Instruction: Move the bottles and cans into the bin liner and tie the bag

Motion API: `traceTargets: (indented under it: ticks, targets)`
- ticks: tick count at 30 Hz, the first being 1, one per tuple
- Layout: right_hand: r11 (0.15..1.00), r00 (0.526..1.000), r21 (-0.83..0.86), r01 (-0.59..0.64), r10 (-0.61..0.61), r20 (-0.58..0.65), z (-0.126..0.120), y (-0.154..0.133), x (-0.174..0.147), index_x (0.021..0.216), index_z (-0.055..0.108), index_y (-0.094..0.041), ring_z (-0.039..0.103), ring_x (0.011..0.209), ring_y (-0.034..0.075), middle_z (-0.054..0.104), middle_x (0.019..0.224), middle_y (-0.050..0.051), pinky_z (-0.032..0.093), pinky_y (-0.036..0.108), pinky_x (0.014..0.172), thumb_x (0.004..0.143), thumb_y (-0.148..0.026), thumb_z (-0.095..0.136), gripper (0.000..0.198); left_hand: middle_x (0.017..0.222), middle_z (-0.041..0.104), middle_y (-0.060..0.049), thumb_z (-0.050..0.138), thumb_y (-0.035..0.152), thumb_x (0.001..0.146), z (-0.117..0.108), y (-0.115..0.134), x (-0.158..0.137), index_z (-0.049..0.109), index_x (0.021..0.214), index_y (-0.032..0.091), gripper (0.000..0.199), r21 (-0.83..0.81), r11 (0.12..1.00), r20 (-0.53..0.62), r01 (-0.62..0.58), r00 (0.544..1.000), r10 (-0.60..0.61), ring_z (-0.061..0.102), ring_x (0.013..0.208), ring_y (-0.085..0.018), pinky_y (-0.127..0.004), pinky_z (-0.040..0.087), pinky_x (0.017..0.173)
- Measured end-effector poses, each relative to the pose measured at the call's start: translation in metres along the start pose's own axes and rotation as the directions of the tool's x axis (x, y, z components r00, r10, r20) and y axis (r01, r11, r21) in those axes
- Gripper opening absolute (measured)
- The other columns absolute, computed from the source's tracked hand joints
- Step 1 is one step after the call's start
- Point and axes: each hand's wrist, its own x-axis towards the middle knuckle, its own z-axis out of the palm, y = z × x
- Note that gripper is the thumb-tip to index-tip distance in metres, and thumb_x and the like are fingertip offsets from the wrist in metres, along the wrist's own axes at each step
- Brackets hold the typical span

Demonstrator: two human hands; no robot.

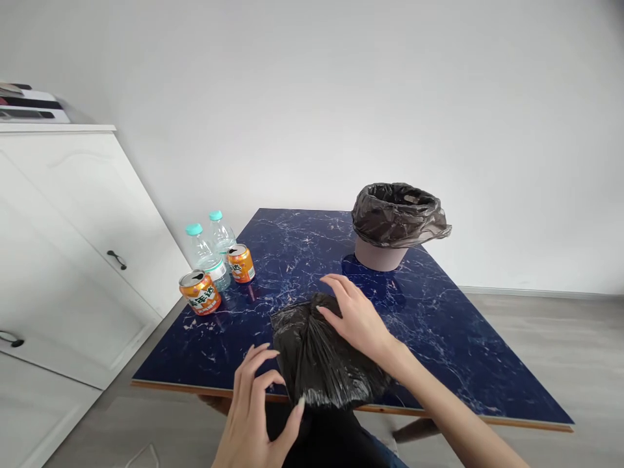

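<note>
A black plastic garbage bag [322, 364] lies gathered at the table's near edge, its neck bunched toward the top. Over its upper right side is my right hand [358, 318], thumb and fingers apart near the bunched neck; whether it touches the plastic I cannot tell. My left hand [260, 406] hovers at the bag's lower left, fingers curved and spread with nothing between them. Farther back on the right stands a pinkish trash can [380, 255], lined with a dark bag [397, 221] folded over its rim.
Two orange drink cans [201, 296] and two clear bottles [207, 257] with teal caps stand at the table's left. The blue marbled table [468, 364] has a wooden edge. A white cabinet [73, 214] is on the left, and a pale wall [302, 97] rises behind.
</note>
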Motion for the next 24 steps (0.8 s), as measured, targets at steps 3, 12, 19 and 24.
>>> traceTargets:
  ticks: [3, 12, 19, 24]
  targets:
    - [0.99, 0.993, -0.118, 0.073, -0.083, -0.081, -0.002, -0.012, -0.047, 0.157, 0.051, -0.02, 0.043, 0.157, 0.03, 0.053, 0.164, 0.012, 0.039, 0.052, 0.129, 0.113, -0.034, 0.044, 0.047, 0.149, 0.063, -0.012, 0.064, 0.022, 0.099, -0.009, 0.006, 0.002, 0.057, 0.131, 0.028, 0.033, -0.016, 0.994, 0.046, -0.106, 0.993, 0.106, 0.049, 0.151, -0.034, -0.058, 0.055, 0.117]
    - [0.995, 0.931, -0.015, 0.095, -0.084, 0.355, 0.029, -0.004, -0.071, 0.174, 0.023, -0.026, 0.01, 0.167, 0.032, 0.015, 0.18, 0.008, 0.027, 0.06, 0.133, 0.115, -0.056, 0.027, 0.066, 0.111, 0.08, -0.006, 0.059, 0.01, 0.099, -0.001, 0.031, 0.022, 0.063, 0.121, 0.021, 0.026, -0.091, 0.947, 0.156, -0.308, 0.935, 0.319, 0.073, 0.121, -0.025, -0.047, 0.053, 0.119]
    - [0.973, 0.941, -0.057, 0.226, -0.202, 0.271, 0.051, -0.008, -0.052, 0.172, 0.03, -0.019, 0.006, 0.167, 0.036, 0.011, 0.18, 0.013, 0.015, 0.064, 0.135, 0.116, -0.054, 0.03, 0.066, 0.099, 0.078, -0.006, 0.057, 0.007, 0.099, -0.006, 0.026, 0.015, 0.063, 0.116, 0.021, 0.024, -0.174, 0.941, 0.195, -0.292, 0.926, 0.323, 0.074, 0.103, -0.023, -0.04, 0.06, 0.106]
    - [0.965, 0.942, -0.041, 0.26, -0.244, 0.229, 0.063, -0.003, -0.052, 0.172, 0.03, -0.025, 0.011, 0.168, 0.031, 0.014, 0.18, 0.008, 0.018, 0.058, 0.136, 0.115, -0.054, 0.035, 0.064, 0.119, 0.076, -0.01, 0.059, 0.009, 0.101, -0.004, 0.015, 0.011, 0.063, 0.122, 0.022, 0.026, -0.173, 0.946, 0.187, -0.276, 0.933, 0.306, 0.07, 0.117, -0.024, -0.037, 0.059, 0.104]
